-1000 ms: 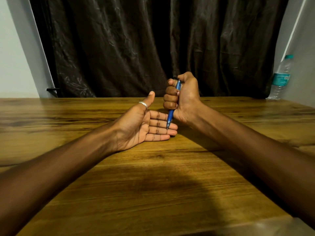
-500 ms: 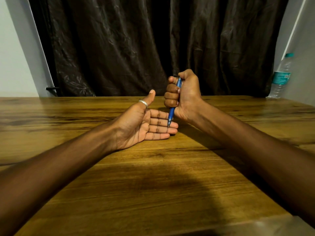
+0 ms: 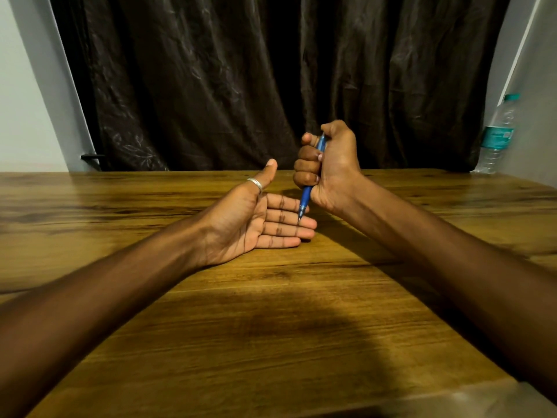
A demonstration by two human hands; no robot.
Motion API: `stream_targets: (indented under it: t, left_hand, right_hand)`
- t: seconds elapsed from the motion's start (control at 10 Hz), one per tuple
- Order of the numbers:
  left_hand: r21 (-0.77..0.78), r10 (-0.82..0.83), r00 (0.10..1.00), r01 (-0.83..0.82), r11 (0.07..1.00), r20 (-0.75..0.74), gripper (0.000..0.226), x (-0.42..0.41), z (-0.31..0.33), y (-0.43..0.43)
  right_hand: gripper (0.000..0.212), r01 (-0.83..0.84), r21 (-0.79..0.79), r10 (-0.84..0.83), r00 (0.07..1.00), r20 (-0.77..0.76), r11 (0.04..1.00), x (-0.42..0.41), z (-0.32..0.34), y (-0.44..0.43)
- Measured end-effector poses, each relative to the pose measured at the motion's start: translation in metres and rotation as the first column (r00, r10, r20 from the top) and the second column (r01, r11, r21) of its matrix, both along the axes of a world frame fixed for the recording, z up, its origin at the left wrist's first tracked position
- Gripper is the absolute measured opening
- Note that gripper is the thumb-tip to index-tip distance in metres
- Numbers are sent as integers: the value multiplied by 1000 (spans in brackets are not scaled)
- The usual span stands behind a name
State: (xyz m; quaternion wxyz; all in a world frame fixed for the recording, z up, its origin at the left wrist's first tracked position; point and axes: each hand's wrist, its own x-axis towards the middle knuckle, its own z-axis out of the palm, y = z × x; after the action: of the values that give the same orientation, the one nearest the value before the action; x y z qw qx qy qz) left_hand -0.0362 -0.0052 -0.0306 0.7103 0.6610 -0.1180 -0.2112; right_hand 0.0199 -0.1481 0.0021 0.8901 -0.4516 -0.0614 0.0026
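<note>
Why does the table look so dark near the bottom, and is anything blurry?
Head view: a broad shadow covers the near table; the bottle at the right edge looks soft and tilted; the pen is sharp.

Your left hand [image 3: 241, 224] lay open, palm turned up, fingers [image 3: 283, 220] straight, thumb raised. Your right hand [image 3: 330, 167] stood just above those fingers in a tight upright fist, with both forearms stretched forward.

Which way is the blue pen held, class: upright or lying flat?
Nearly upright, tip down: the right hand grips the blue pen in a fist, its tip pointing at the fingers of the open left hand.
</note>
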Motion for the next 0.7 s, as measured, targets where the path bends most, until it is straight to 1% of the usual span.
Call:
stream_targets:
  t: [0.2, 0.7]
  left_hand:
    - [13, -7, 1000, 7, 1000, 17, 86, 1, -1, 0]
    - [22, -15, 999, 15, 1000, 30, 86, 1, -2, 0]
  right_hand:
    - [36, -3, 17, 4, 1000, -4, 1000, -2, 0, 3]
    - [35, 1, 4, -1, 1000, 24, 1000, -7, -2, 7]
